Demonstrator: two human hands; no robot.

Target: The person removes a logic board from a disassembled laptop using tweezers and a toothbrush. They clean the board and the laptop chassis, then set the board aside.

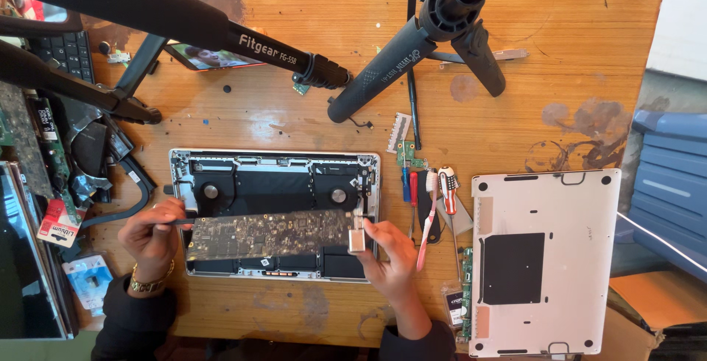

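Hands hold a long circuit board [269, 233] over an opened laptop shell [274, 177] on the wooden tabletop [294, 111]; left hand [152, 236] grips a thin black tool [177, 221] at the board's left end; right hand [390, 254] pinches its right end; screwdrivers [427, 188] and a grey bottom cover [541, 258] lie to the right.

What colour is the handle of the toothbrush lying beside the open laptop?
The toothbrush handle is pink, seen in the head view.

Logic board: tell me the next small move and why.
Probably lift the logic board straight up, clear of the open laptop case. The left hand grips its left end, the right hand its right end, and it already sits tilted above the case.
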